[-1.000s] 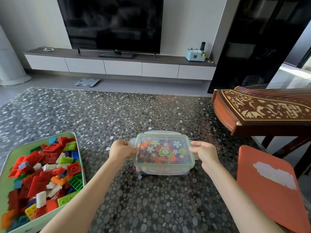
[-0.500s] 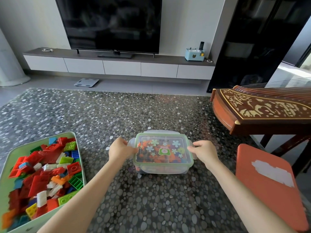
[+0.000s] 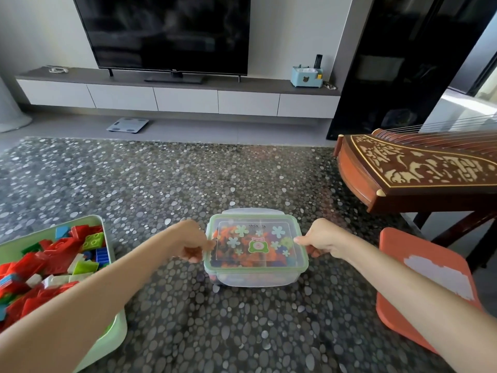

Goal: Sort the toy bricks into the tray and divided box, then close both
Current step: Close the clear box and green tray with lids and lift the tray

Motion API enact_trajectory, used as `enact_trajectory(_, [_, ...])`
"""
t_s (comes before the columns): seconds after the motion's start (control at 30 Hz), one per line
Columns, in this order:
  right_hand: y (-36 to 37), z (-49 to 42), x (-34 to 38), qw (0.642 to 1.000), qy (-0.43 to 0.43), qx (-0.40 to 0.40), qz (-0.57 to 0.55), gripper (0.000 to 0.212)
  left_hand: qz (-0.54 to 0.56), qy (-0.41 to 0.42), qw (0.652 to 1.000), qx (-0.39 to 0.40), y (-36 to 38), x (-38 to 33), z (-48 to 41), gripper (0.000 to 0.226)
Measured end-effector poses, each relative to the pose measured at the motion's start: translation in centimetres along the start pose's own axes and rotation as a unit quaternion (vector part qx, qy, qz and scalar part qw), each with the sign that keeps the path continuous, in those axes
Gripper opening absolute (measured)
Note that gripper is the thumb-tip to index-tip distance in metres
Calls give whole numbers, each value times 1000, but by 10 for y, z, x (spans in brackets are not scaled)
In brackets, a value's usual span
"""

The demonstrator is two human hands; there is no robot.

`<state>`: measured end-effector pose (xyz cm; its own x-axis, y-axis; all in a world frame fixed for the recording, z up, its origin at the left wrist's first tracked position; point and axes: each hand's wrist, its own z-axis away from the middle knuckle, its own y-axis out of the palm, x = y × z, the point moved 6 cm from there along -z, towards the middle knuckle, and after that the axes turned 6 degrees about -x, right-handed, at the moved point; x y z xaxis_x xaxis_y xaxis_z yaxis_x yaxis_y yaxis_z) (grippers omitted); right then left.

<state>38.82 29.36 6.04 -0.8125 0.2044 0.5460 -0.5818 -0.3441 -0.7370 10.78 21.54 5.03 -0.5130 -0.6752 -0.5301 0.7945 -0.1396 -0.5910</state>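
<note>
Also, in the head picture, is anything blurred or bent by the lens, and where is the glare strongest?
Head view: the left hand is smeared by motion, while the right hand looks sharper; the wide lens bows the TV cabinet and tilts the television edges; daylight washes out the far right edge; the lid of the clear box shows a soft sheen.

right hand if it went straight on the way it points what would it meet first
The divided box, at its right side: the right hand points left at it, fingertips seemingly touching the lid edge.
</note>
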Motion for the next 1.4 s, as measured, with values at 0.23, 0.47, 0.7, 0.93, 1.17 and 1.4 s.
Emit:
enact_trajectory(0.23, [6,-12,-9,992,7,62,-112,24,54,76,995,17,7,11,-7,24])
enact_trajectory(0.47, [10,-18,-18,980,-35,97,-172,24,47,144,988,30,6,14,-12,31])
enact_trajectory(0.7, [7,-12,-10,984,-56,94,-142,27,93,126,987,19,4,18,-6,28])
enact_trajectory(0.93, [44,71,-20,982,24,153,-112,48,-54,167,974,-143,3,-25,-12,38])
enact_trajectory(1.17, [-20,60,22,904,-238,-243,260,39,-249,209,874,-361,23,-54,43,43])
enact_trajectory(1.4, [37,56,12,949,-174,-134,225,43,-389,142,880,-233,61,-24,60,43])
